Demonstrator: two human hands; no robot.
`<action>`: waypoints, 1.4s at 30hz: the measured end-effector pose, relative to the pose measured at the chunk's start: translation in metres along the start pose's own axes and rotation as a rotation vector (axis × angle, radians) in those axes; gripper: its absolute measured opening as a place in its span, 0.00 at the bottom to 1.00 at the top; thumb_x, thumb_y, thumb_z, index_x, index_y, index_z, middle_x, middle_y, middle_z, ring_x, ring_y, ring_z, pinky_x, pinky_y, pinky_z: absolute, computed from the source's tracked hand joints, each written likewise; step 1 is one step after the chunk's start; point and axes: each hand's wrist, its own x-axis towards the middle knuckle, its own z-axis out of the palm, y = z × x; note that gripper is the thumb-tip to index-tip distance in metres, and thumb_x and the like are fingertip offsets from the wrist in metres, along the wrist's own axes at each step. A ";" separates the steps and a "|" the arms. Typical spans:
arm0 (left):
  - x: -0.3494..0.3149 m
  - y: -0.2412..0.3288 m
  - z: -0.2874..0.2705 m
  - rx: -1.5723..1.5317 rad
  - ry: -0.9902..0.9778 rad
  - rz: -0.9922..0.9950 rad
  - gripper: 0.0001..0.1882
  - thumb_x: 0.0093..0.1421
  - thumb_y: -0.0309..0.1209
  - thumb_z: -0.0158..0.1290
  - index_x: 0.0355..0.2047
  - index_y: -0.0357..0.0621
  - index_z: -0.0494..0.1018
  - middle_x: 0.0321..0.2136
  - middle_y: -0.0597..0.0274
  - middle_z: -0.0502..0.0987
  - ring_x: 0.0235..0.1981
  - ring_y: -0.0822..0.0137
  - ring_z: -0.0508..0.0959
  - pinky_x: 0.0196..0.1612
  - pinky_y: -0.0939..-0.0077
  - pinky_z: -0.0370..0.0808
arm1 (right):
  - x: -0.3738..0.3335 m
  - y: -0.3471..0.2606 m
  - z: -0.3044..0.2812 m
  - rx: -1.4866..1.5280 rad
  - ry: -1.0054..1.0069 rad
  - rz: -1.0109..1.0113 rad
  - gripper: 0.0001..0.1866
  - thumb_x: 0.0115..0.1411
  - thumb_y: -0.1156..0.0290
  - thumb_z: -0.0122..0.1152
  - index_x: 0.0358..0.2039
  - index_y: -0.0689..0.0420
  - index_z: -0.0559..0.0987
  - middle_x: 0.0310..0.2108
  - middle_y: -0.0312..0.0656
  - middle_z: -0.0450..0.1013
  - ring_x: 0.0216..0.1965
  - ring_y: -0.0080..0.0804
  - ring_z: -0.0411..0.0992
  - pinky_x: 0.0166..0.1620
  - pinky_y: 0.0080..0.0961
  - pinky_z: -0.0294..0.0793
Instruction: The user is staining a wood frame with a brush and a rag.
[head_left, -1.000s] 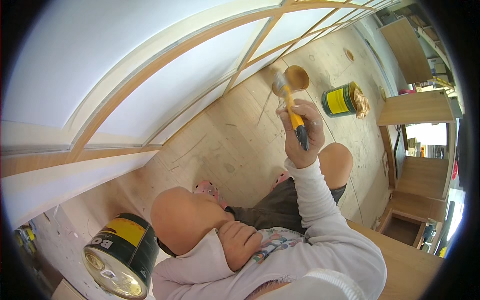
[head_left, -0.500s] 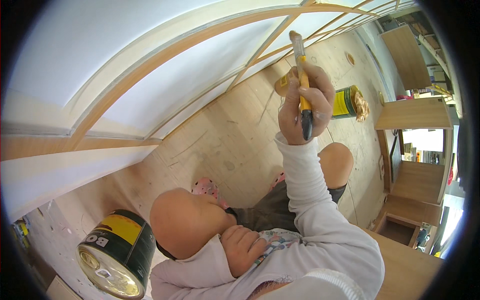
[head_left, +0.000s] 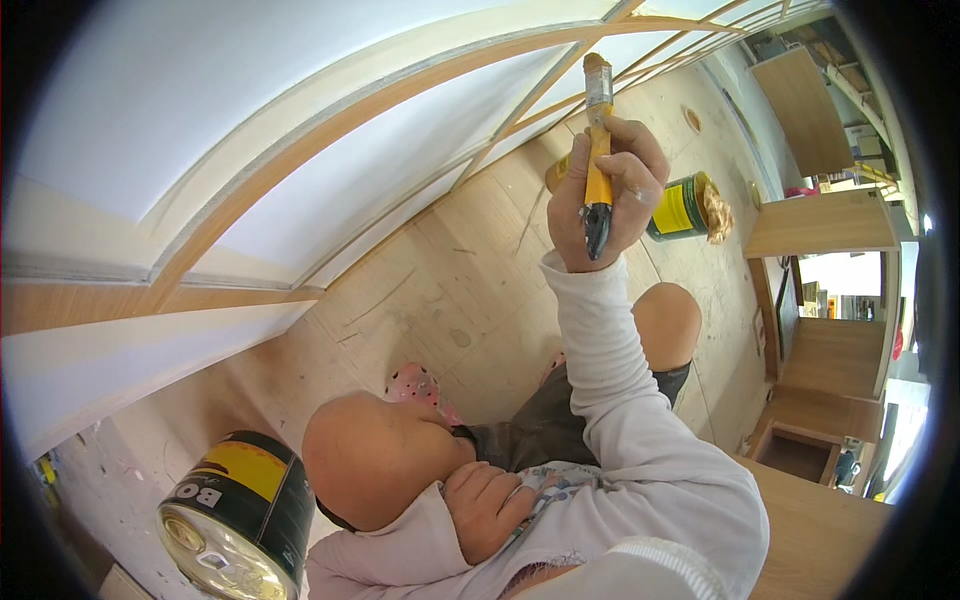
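My right hand (head_left: 612,195) is closed around a paintbrush (head_left: 598,170) with a yellow, black-ended handle. Its broad metal ferrule faces me, and brownish bristles point up and away. The tip overlaps the wooden strips (head_left: 545,85) of a white-panelled frame; whether it touches them I cannot tell. Partly hidden behind that hand is a tan container (head_left: 557,176). Just to its right stands a green and yellow can (head_left: 676,210) with crumpled brown material at its rim. My left hand (head_left: 490,508) lies against my shirt beside my knee, fingers loosely bent, with nothing visible in it.
A large dark green and yellow can (head_left: 240,505) is at the lower left, close to my knee. The white panelled frame (head_left: 400,150) runs along the left. Wooden cabinets (head_left: 825,225) and an open drawer box (head_left: 797,452) line the right. Wooden floor (head_left: 430,270) lies between.
My right hand has shifted slightly left and up, and the brush has turned, standing straighter with its broad side toward me. My left hand has stayed against my shirt.
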 end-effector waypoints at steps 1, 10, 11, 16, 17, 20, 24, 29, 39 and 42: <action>0.000 0.000 0.000 -0.005 0.021 0.005 0.16 0.44 0.35 0.55 0.34 0.42 0.73 0.32 0.57 0.75 0.33 0.58 0.76 0.39 0.62 0.72 | 0.000 -0.001 0.002 -0.004 -0.019 0.024 0.18 0.53 0.84 0.58 0.34 0.54 0.59 0.42 0.48 0.65 0.40 0.31 0.68 0.40 0.22 0.71; -0.002 -0.002 0.000 0.008 0.003 0.007 0.16 0.44 0.36 0.56 0.34 0.43 0.73 0.32 0.57 0.75 0.34 0.58 0.76 0.40 0.62 0.72 | 0.007 -0.004 0.009 -0.120 -0.055 0.001 0.16 0.52 0.82 0.59 0.33 0.56 0.60 0.39 0.48 0.65 0.39 0.34 0.66 0.40 0.24 0.69; -0.002 -0.002 0.000 0.007 0.011 0.005 0.16 0.44 0.36 0.56 0.33 0.43 0.73 0.32 0.57 0.75 0.34 0.58 0.76 0.40 0.62 0.73 | 0.008 -0.004 0.010 -0.120 -0.069 -0.012 0.16 0.52 0.82 0.59 0.33 0.56 0.60 0.39 0.48 0.65 0.39 0.34 0.66 0.40 0.24 0.69; -0.003 -0.001 0.000 0.012 0.020 -0.001 0.16 0.43 0.36 0.56 0.33 0.43 0.74 0.32 0.57 0.75 0.34 0.58 0.76 0.40 0.62 0.73 | 0.011 -0.005 0.014 -0.103 -0.046 0.000 0.14 0.52 0.82 0.59 0.32 0.58 0.62 0.39 0.48 0.65 0.41 0.36 0.65 0.41 0.25 0.68; -0.003 0.000 0.000 0.011 0.029 -0.014 0.16 0.43 0.36 0.56 0.33 0.44 0.74 0.32 0.57 0.76 0.34 0.58 0.76 0.41 0.61 0.73 | 0.011 -0.005 0.015 -0.099 -0.046 -0.016 0.14 0.52 0.82 0.59 0.32 0.58 0.62 0.39 0.48 0.65 0.41 0.36 0.65 0.41 0.25 0.68; -0.002 0.000 -0.002 0.010 0.038 -0.025 0.16 0.42 0.36 0.56 0.32 0.44 0.74 0.31 0.58 0.76 0.34 0.59 0.76 0.41 0.61 0.73 | 0.014 -0.005 0.017 -0.080 -0.075 -0.003 0.14 0.53 0.82 0.59 0.32 0.58 0.62 0.40 0.48 0.65 0.41 0.35 0.65 0.41 0.25 0.69; -0.001 -0.002 -0.001 0.005 0.065 -0.006 0.12 0.45 0.31 0.52 0.32 0.42 0.73 0.30 0.58 0.74 0.32 0.61 0.75 0.40 0.64 0.72 | 0.016 -0.005 0.020 -0.045 -0.050 -0.009 0.14 0.53 0.82 0.59 0.32 0.57 0.62 0.40 0.48 0.64 0.40 0.33 0.65 0.40 0.23 0.69; -0.001 -0.003 -0.001 -0.009 0.103 -0.007 0.11 0.45 0.31 0.52 0.31 0.42 0.73 0.30 0.58 0.74 0.31 0.61 0.75 0.39 0.64 0.72 | 0.016 -0.005 0.023 -0.042 -0.018 -0.031 0.14 0.53 0.83 0.58 0.32 0.57 0.62 0.40 0.47 0.63 0.40 0.32 0.65 0.40 0.23 0.69; -0.001 -0.003 -0.008 -0.023 0.030 -0.031 0.17 0.43 0.34 0.58 0.34 0.42 0.74 0.32 0.57 0.76 0.35 0.58 0.76 0.41 0.61 0.73 | 0.004 -0.006 0.020 0.028 -0.008 0.049 0.14 0.49 0.85 0.59 0.30 0.57 0.64 0.40 0.48 0.65 0.38 0.35 0.67 0.40 0.25 0.70; -0.001 -0.003 -0.008 -0.009 0.045 -0.009 0.17 0.43 0.34 0.58 0.34 0.42 0.74 0.32 0.57 0.76 0.34 0.57 0.76 0.41 0.60 0.73 | 0.003 -0.002 0.020 0.155 0.055 0.067 0.15 0.45 0.88 0.60 0.27 0.57 0.66 0.41 0.48 0.65 0.36 0.38 0.68 0.38 0.27 0.70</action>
